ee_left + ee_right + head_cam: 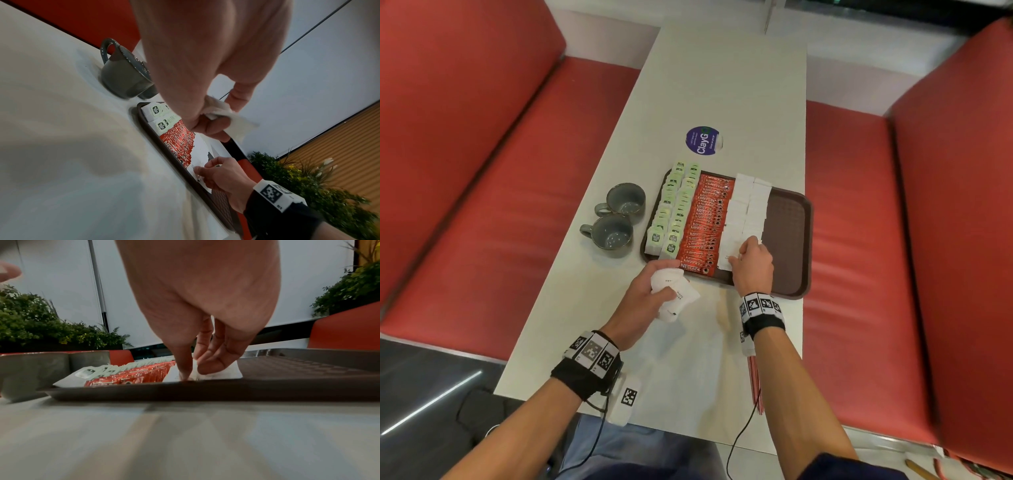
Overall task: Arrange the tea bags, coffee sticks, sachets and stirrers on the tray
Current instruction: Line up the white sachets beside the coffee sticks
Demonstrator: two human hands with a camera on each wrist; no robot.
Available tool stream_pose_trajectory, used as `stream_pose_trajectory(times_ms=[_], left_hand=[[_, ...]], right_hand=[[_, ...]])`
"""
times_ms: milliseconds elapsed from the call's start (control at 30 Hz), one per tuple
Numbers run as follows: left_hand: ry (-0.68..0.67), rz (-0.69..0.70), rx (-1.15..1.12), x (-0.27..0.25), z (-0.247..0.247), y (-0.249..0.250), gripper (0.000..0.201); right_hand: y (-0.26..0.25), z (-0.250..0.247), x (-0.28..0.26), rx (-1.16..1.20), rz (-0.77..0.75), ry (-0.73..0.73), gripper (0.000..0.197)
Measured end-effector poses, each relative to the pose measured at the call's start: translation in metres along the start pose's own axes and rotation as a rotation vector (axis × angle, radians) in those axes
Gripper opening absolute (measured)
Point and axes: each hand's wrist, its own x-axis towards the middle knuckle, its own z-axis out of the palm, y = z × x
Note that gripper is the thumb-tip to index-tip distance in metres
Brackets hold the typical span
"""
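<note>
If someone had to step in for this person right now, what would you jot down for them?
Left hand: grips a bunch of white sachets over the table.
Right hand: fingers setting a sachet at the tray's near edge.
Tray: green tea bags, red coffee sticks and two white sachet rows laid; right part bare.
Left: the held sachets, then the red stirrers on the table by the right forearm.

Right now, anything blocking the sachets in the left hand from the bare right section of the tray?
Partly. The right hand sits on the tray's near edge, pinching a white sachet, directly between the left hand's bundle of sachets and the bare section. Nothing lies on that section itself.
</note>
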Motion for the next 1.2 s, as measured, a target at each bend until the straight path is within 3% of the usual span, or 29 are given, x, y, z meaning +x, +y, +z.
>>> stream_pose_trajectory(times_ms=[100, 200, 333, 467, 567, 633, 733, 867, 933, 1033, 1200], left_hand=[[-0.027, 0.057, 0.008, -0.001, 0.001, 0.001, 0.058], [-0.007, 0.111, 0.004, -0.002, 0.004, 0.001, 0.056], [0.04, 0.173, 0.026, -0.001, 0.007, 0.001, 0.052], [0.091, 0.196, 0.031, -0.003, 0.014, 0.004, 0.047], [0.102, 0.175, 0.019, -0.005, 0.018, 0.006, 0.038], [0.088, 0.144, -0.006, -0.006, 0.019, 0.007, 0.034], [0.052, 0.105, -0.031, -0.007, 0.02, 0.009, 0.032], [0.024, 0.063, -0.029, -0.004, 0.018, 0.009, 0.028], [0.047, 0.051, -0.038, -0.003, 0.018, 0.008, 0.021], [0.063, 0.041, -0.034, -0.003, 0.018, 0.008, 0.02], [0.03, 0.024, 0.012, -0.003, 0.023, 0.012, 0.025]], right_hand=[[-0.004, -0.005, -0.01, 0.051, -0.033, 0.022, 0.021], [-0.012, -0.017, -0.032, 0.285, -0.054, -0.028, 0.027], [-0.022, -0.033, -0.07, 0.587, -0.02, -0.243, 0.039], [-0.024, -0.044, -0.09, 0.852, -0.047, -0.441, 0.019], [-0.019, -0.052, -0.095, 0.899, -0.197, -0.523, 0.046], [-0.016, -0.055, -0.098, 0.812, -0.323, -0.525, 0.046], [-0.015, -0.061, -0.099, 0.804, -0.337, -0.478, 0.042], [-0.011, -0.063, -0.095, 0.76, -0.406, -0.446, 0.018], [-0.01, -0.064, -0.092, 0.777, -0.346, -0.432, 0.011], [-0.012, -0.068, -0.09, 0.907, -0.2, -0.39, 0.021], [-0.017, -0.066, -0.092, 0.891, -0.159, -0.378, 0.016]])
